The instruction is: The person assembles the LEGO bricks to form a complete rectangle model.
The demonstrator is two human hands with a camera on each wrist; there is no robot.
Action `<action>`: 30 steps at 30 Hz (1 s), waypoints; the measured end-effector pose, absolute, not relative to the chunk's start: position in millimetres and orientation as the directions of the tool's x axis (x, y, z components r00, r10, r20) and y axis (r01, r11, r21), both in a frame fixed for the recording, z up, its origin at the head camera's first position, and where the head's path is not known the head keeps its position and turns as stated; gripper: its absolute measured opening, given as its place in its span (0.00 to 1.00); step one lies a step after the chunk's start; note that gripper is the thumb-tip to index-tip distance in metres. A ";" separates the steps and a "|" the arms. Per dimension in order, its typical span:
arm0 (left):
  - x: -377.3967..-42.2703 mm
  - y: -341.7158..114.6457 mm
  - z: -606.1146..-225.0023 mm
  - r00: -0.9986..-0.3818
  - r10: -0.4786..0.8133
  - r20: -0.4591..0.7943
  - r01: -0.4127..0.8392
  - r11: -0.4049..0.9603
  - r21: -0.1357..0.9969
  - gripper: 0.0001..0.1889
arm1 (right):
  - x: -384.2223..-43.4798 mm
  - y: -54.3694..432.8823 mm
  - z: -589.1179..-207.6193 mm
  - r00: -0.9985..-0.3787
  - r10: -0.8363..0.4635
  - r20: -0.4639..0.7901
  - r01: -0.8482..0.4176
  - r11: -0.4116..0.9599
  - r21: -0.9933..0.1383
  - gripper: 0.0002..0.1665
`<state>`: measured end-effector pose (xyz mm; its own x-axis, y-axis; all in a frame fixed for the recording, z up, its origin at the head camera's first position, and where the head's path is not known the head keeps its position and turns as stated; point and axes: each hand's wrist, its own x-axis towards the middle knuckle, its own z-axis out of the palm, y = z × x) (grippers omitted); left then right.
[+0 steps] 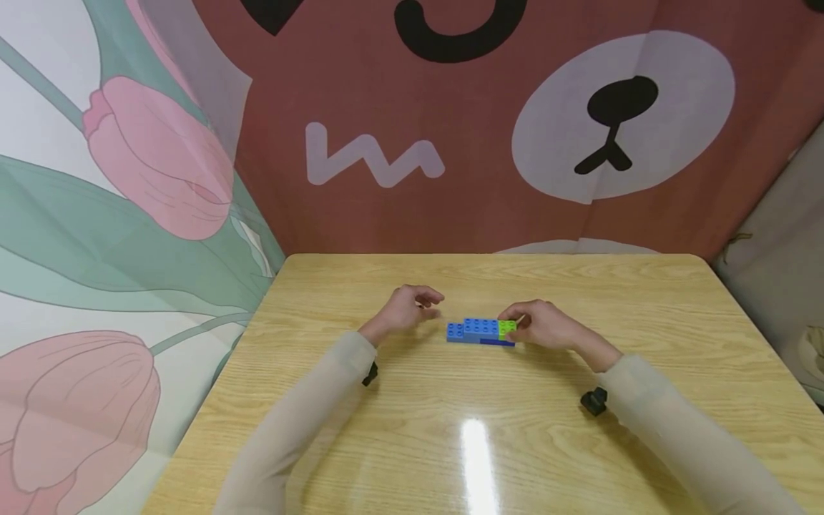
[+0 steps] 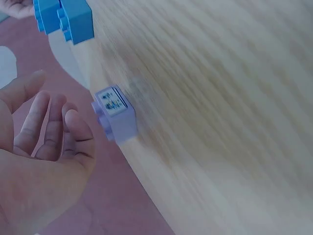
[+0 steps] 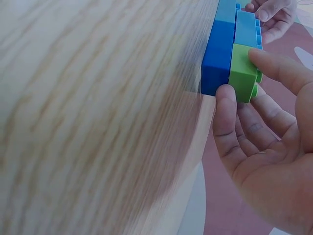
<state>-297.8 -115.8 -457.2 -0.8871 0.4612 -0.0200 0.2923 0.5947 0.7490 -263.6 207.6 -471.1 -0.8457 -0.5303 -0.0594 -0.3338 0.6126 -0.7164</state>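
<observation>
Your L hand [image 1: 404, 307] is palm-in at the L of the blocks, arm angled in from the lower L, fingers loosely bent, spread wide & holding nothing; a lavender brick [image 2: 117, 117] w/ a printed label sits just beside its fingertips in the L wrist view. Your R hand [image 1: 543, 323] comes in from the R, thumb & finger narrow, pinching the lime-green brick [image 1: 507, 327] at the R end of the stack. That brick's on the top layer next to a light-blue brick [image 1: 481, 327], w/ a dark-blue brick [image 1: 497, 342] below; all approx. mid-table. You've got pale sleeves [image 1: 682, 422] & black wrist units [image 1: 594, 401]. Table [image 1: 399, 429]: light wood grain, w/ a bright glare strip [image 1: 478, 465] up front. Behind: red-brown cartoon-animal cloth [image 1: 476, 107]; to L, a tulip-print curtain [image 1: 38, 214].
</observation>
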 end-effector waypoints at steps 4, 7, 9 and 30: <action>-301.5 -122.1 -457.3 -0.901 0.433 -0.014 0.281 0.608 0.742 0.15 | -264.0 207.6 -471.1 -0.845 -0.532 -0.058 -0.335 0.611 -0.718 0.22; -303.2 -126.9 -458.4 -0.911 0.412 -0.017 0.262 0.610 0.747 0.15 | -263.6 207.6 -471.4 -0.844 -0.533 -0.058 -0.336 0.610 -0.718 0.22; -304.0 -130.1 -459.6 -0.917 0.398 -0.017 0.251 0.610 0.752 0.15 | -263.4 207.6 -471.7 -0.844 -0.533 -0.057 -0.335 0.608 -0.720 0.22; -303.3 -144.9 -475.2 -0.933 0.359 -0.041 0.226 0.669 0.708 0.16 | -262.0 207.6 -471.1 -0.842 -0.537 -0.057 -0.336 0.605 -0.722 0.21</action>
